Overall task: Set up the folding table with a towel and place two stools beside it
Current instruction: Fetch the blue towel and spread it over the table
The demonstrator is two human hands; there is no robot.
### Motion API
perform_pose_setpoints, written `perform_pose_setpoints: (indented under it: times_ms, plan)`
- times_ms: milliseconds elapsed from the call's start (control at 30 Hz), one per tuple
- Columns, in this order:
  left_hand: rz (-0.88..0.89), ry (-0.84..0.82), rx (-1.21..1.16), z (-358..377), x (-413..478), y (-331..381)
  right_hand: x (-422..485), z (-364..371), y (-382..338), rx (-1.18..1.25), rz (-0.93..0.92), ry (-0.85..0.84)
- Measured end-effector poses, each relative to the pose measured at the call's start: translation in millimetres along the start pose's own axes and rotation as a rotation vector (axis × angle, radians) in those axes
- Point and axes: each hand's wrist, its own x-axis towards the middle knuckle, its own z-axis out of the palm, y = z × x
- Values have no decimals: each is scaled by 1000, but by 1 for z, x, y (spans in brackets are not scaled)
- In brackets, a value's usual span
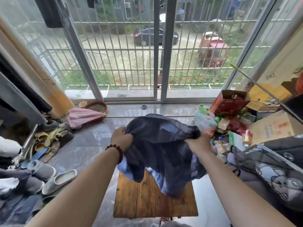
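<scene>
Grip: left hand (121, 138), right hand (198, 143), crumpled towel (161, 141)

The wooden table (147, 202) stands on the glossy grey floor (91, 141); the dark towel (162, 145) hangs onto its top. Shoes (59, 181) and a pink umbrella (83, 117) lie on the floor.

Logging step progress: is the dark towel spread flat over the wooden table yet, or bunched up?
Bunched. The left hand and right hand grip the towel, crumpled, over the table; most of the tabletop shows bare.
</scene>
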Motion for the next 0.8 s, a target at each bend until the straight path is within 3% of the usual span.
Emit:
perform_pose_setpoints:
  times_ms: [200, 400, 500, 600, 667, 800]
  plan:
    - [-5, 16, 27, -45, -27, -47, -46, 10, 2, 9, 20, 164]
    - [-77, -153, 141, -59, -67, -83, -101, 12, 19, -102, 223, 63]
    - [-108, -143, 146, -56, -85, -93, -127, 16, 31, -51, 266, 39]
    - [-122, -119, 85, -55, -97, -106, -146, 25, 42, 81, 322, -28]
    - [-144, -149, 17, -56, -105, -113, -154, 33, 51, 300, 398, -61]
    - [-205, -116, -215, -58, -120, -116, -165, 42, 63, 546, 477, -22]
